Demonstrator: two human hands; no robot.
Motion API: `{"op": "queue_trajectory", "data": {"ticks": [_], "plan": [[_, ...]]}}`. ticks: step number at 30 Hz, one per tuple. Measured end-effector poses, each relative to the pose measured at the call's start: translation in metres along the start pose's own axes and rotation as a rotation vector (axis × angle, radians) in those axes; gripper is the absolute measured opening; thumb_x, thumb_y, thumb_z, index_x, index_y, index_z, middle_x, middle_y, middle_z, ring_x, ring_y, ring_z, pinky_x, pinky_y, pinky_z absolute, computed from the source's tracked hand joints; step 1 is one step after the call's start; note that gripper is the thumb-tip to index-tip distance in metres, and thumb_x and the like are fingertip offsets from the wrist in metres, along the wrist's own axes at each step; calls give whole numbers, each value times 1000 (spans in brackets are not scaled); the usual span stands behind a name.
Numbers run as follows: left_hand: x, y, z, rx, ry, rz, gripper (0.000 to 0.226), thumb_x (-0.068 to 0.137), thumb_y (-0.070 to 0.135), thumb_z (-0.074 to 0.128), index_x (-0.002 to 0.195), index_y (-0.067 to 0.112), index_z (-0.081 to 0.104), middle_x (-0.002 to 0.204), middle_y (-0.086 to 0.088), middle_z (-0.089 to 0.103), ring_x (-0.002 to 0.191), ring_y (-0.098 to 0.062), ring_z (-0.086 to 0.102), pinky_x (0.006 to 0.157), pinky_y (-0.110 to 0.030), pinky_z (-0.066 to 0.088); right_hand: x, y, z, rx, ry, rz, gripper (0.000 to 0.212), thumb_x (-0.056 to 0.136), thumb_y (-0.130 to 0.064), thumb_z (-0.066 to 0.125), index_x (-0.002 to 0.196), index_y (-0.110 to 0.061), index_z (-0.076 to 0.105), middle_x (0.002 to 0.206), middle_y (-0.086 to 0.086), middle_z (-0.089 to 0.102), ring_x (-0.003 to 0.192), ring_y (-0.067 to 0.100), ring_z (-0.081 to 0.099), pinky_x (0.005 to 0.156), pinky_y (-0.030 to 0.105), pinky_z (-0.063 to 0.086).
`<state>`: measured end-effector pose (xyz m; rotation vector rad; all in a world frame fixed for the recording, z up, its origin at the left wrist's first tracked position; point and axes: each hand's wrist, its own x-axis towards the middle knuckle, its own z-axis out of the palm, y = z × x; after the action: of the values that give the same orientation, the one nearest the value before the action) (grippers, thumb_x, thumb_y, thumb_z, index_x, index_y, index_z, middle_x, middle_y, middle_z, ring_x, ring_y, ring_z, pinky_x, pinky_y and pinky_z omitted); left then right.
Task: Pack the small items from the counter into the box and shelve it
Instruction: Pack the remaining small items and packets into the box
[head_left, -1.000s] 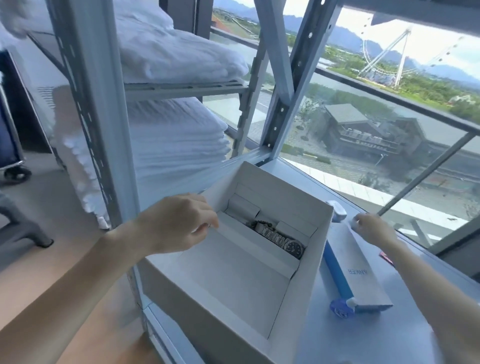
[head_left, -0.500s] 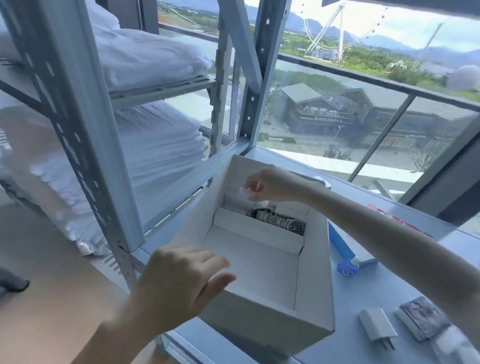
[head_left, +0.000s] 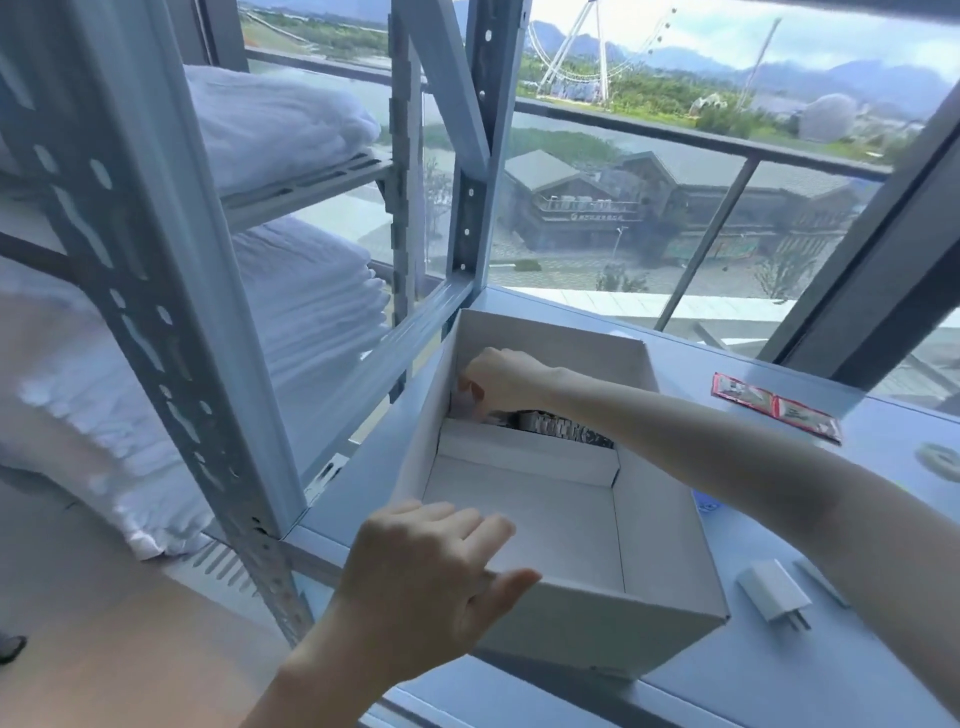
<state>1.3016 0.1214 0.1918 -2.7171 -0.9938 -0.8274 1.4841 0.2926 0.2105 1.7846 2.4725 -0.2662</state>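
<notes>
An open white box (head_left: 670, 525) stands on the pale blue counter (head_left: 779, 675). A cardboard divider splits off its far compartment, where a metal-band watch (head_left: 556, 428) lies. My right hand (head_left: 501, 379) reaches across into the far left corner of that compartment, fingers pinched downward on a small white item that is mostly hidden. My left hand (head_left: 426, 577) rests on the box's near left corner, fingers spread over the inside and thumb along the near rim. The large near compartment holds nothing.
On the counter right of the box lie a white charger plug (head_left: 774, 597) and red sachets (head_left: 774, 408). A blue item (head_left: 706, 504) peeks out behind the box wall. A grey metal rack (head_left: 156, 291) with folded white towels (head_left: 311, 312) stands left, a window behind.
My right hand took a small white item from the counter and carried it down into the box's far left corner. My left hand moved from the box's left wall to its near corner.
</notes>
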Motion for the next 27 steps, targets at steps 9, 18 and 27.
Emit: {"op": "queue_trajectory", "data": {"ticks": [9,18,27], "plan": [[-1,-4,7,-52,43,91,44,93,48,32,80,27,69,60,13,61,49,-12,59,41,-19,33,-117,46,-40,165,248,114,23,87,-11,57,107,-17,68,95,-2,71,83,12,65,82,26,53],[10,22,5,-111,-42,187,57,94,51,21,86,24,71,63,11,64,48,-14,62,35,-22,36,-284,134,2,246,215,496,19,84,-9,65,100,-16,70,88,-2,71,76,8,63,76,17,50],[30,81,15,-95,-76,157,47,85,48,33,86,20,71,59,8,64,43,-12,58,36,-20,26,-358,201,69,67,-32,772,38,81,-1,52,111,-18,65,112,6,62,106,21,56,90,32,45]]}}
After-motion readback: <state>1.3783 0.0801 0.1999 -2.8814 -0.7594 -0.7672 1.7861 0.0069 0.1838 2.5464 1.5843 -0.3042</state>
